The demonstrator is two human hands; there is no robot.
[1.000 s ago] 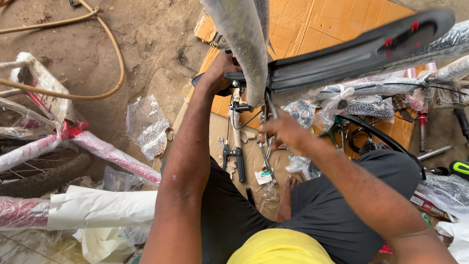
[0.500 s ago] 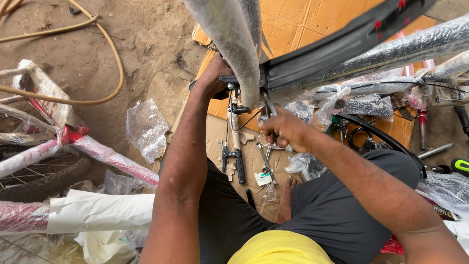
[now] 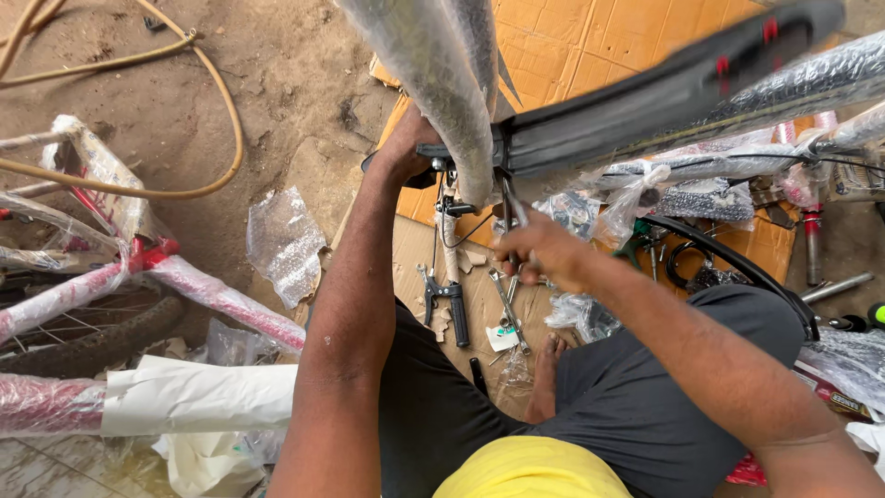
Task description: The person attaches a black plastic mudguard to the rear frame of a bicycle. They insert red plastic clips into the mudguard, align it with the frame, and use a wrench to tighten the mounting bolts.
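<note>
L hand (image 3: 406, 148), R hand (image 3: 544, 249) grip bubble-wrapped tube (image 3: 442, 83).

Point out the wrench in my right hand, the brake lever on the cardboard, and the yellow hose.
wrench (image 3: 513, 210), head view, on its shaft above the right hand (image 3: 544, 254).
brake lever (image 3: 450, 300), head view, on its black body.
yellow hose (image 3: 226, 120), head view, on its curve over the dirt.
</note>
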